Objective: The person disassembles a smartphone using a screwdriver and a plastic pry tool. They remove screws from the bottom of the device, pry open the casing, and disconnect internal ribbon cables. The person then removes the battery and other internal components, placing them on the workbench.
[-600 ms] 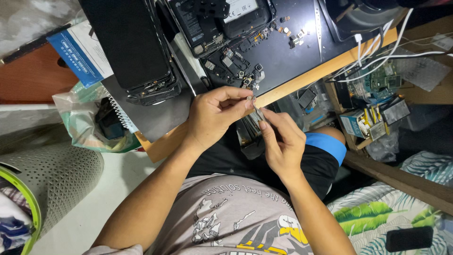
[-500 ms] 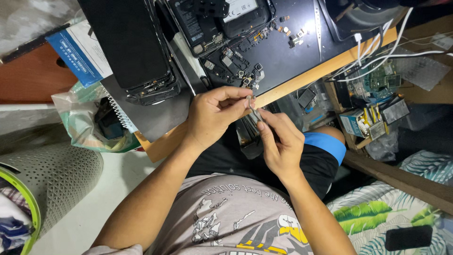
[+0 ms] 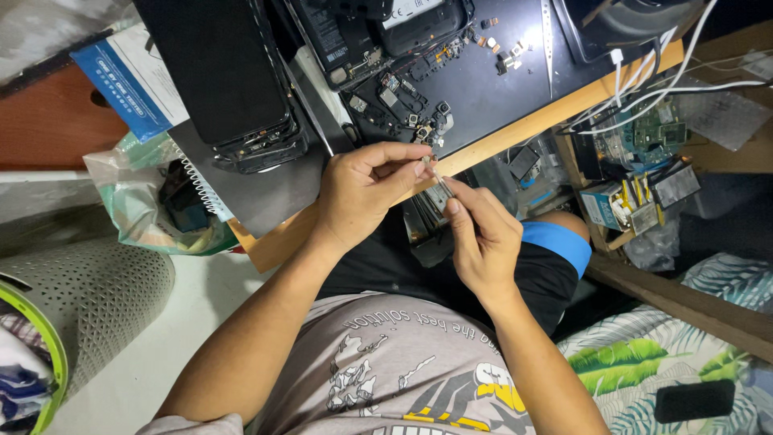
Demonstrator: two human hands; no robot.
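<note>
Hands meet just off the near edge of the wooden desk (image 3: pixel 515 133), right above the person's lap. The left hand (image 3: pixel 362 189) has thumb and forefinger pinched tight on a tiny metal part (image 3: pixel 425 161), too small to tell what kind. The right hand (image 3: pixel 479 234) comes in from below, fingers closed around slim tweezers (image 3: pixel 441 184), their tips angled up at that part, touching it or just short of it; I cannot tell which. Behind the hands, on the dark work mat (image 3: pixel 491 89), lies an opened phone (image 3: pixel 386 32) with small loose components (image 3: pixel 415 121) scattered beside it. A black phone body (image 3: pixel 217 72) sits further left, resting on a grey spiral notebook (image 3: pixel 233 193). White cables (image 3: pixel 644 80) trail off the desk's right end toward a green circuit board (image 3: pixel 652 133). A perforated grey basket (image 3: pixel 88 298) stands on the floor at left.
</note>
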